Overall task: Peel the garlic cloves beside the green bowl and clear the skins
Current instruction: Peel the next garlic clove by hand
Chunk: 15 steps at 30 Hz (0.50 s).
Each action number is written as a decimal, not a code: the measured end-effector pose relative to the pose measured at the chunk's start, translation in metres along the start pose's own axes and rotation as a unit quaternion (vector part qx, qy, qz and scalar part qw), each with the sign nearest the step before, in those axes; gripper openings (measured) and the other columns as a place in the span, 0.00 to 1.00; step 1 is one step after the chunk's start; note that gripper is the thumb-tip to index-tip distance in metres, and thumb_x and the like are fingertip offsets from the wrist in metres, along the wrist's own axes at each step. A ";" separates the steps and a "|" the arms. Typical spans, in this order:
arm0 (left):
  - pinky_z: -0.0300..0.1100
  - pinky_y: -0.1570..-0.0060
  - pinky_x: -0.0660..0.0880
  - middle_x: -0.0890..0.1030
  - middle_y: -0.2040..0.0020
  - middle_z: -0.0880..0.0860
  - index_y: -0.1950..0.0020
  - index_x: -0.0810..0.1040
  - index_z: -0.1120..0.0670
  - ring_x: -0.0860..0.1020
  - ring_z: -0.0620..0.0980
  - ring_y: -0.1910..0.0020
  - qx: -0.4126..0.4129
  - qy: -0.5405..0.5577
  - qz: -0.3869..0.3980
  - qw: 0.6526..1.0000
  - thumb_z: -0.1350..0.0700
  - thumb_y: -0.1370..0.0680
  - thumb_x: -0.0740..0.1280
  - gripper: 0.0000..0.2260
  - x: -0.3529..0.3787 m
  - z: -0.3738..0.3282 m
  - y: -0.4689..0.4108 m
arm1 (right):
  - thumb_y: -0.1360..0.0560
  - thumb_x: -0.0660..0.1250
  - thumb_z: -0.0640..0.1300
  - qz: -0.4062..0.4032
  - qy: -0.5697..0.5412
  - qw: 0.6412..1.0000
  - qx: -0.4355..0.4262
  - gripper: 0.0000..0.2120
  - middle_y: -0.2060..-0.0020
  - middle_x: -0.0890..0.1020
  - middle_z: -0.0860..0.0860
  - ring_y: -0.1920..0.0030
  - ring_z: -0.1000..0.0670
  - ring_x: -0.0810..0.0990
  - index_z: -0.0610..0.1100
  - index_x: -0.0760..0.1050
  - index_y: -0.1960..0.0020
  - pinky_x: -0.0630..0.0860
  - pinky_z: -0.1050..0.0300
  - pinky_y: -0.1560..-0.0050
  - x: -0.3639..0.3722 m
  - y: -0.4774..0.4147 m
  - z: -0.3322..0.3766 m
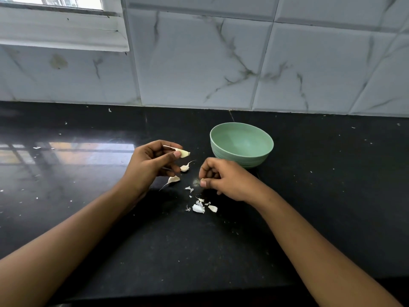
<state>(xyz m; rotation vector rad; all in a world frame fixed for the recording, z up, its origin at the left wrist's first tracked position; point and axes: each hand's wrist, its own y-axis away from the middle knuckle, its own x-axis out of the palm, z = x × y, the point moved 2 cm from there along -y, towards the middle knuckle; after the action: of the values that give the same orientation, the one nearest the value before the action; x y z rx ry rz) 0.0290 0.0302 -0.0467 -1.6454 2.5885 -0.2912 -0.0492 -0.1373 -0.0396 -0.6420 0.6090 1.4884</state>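
Left grip [152, 160] pinches one clove [183, 153]; right grip [223, 180] clamps a tiny blurred scrap [201, 180]; two loose cloves [184, 167] lie on the counter [88, 218] near one bowl [218, 152]

Pale mint green all over the bowl [241, 141], to the right. Glossy black on the counter [309, 196], flecked with tiny white specks. Whitish grey on the wall tiles [199, 63], with dark grey-green marble veins. White on the window frame [62, 34], far left. Creamy off-white on the garlic cloves [184, 167]; papery white on the skins [198, 208], near.
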 end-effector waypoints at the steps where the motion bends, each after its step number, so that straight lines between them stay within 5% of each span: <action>1: 0.36 0.69 0.77 0.84 0.58 0.53 0.52 0.80 0.58 0.79 0.47 0.72 0.000 0.004 0.000 1.000 0.64 0.26 0.68 0.04 0.000 0.000 0.000 | 0.25 0.67 0.38 -0.014 -0.010 1.000 -0.009 0.04 0.63 0.78 0.52 0.62 0.51 0.79 0.46 0.74 0.53 0.81 0.51 0.63 0.000 0.000 0.004; 5: 0.36 0.70 0.76 0.84 0.61 0.51 0.53 0.80 0.57 0.79 0.46 0.72 0.007 0.013 -0.012 1.000 0.64 0.26 0.68 0.05 -0.003 -0.002 -0.002 | 0.25 0.67 0.36 -0.056 -0.011 0.998 -0.022 0.07 0.63 0.78 0.50 0.65 0.48 0.82 0.45 0.72 0.49 0.81 0.52 0.66 0.004 -0.016 0.023; 10: 0.35 0.70 0.76 0.84 0.62 0.49 0.52 0.80 0.57 0.79 0.46 0.72 0.010 0.031 -0.036 0.999 0.64 0.25 0.68 0.04 -0.009 -0.005 -0.004 | 0.27 0.66 0.38 -0.128 0.279 0.950 -0.054 0.07 0.57 0.81 0.42 0.56 0.40 0.79 0.43 0.71 0.50 0.75 0.50 0.58 0.016 -0.047 0.029; 15: 0.36 0.70 0.77 0.84 0.60 0.50 0.53 0.80 0.57 0.80 0.46 0.71 0.001 0.027 -0.028 0.999 0.64 0.25 0.68 0.04 -0.009 -0.003 -0.004 | 0.30 0.64 0.33 -0.110 0.249 0.961 -0.050 0.10 0.58 0.82 0.44 0.56 0.41 0.80 0.44 0.71 0.51 0.77 0.46 0.55 0.020 -0.049 0.014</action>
<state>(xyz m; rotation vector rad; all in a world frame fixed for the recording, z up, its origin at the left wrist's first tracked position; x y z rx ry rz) 0.0364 0.0374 -0.0429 -1.7356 2.5831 -0.3470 -0.0007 -0.1123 -0.0432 -1.1442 0.8187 1.1548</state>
